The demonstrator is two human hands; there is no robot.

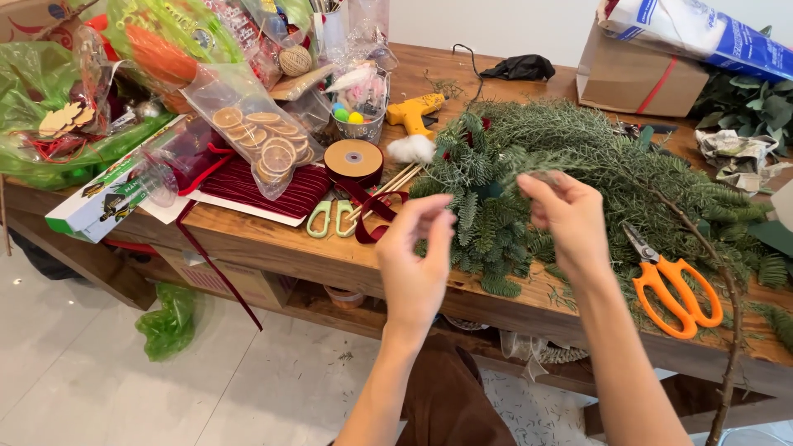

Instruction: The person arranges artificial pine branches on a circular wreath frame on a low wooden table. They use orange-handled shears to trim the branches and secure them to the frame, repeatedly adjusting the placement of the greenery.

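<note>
Both hands pinched, left [417, 248], right [566, 216]; held item unclear; fir greenery [529, 165] behind.

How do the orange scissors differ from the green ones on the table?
The orange scissors lie at the right by the fir branches, handles toward the person; the green scissors lie left, near the red ribbon. The orange pair looks larger, with its short blades visible; the green pair's blades are hidden. Both lie flat, untouched.
</note>
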